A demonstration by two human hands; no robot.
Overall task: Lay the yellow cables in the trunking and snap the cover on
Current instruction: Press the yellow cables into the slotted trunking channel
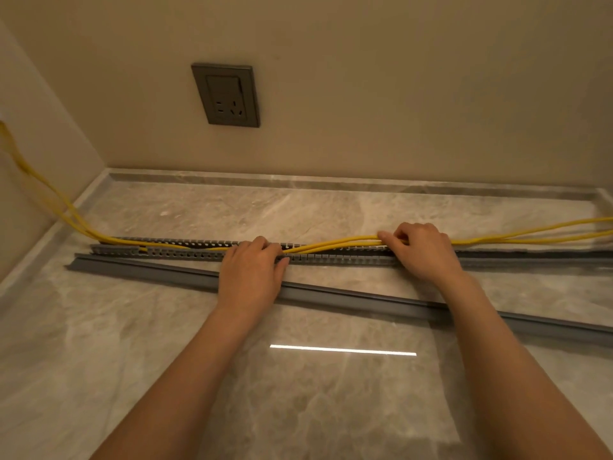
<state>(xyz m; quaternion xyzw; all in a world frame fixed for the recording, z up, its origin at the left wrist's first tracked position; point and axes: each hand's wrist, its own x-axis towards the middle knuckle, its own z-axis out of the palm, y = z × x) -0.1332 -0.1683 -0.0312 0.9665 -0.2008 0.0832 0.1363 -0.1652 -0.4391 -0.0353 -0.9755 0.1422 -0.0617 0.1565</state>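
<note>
The slotted grey trunking (185,254) lies on the marble floor (166,343), parallel to the wall and below a wall socket (227,96). The yellow cables (331,243) enter from the left corner and sit inside the channel as far as the left hand (250,272). From there rightwards they rise clear of the channel and run off the right edge of view.

The left hand clamps the trunking, fingers curled over the open top and thumb against the near wall. This hold appears to pin the seated length and steady the channel. The right hand (426,250) grasps the cables with its fingers curled round them, just above the channel (a position suited to feeding the raised span down between the walls).

The cover (365,302) lies loose on the floor just in front of the trunking, at a slight angle and within reach. Fitting it is judged premature until the right-hand span is seated.
</note>
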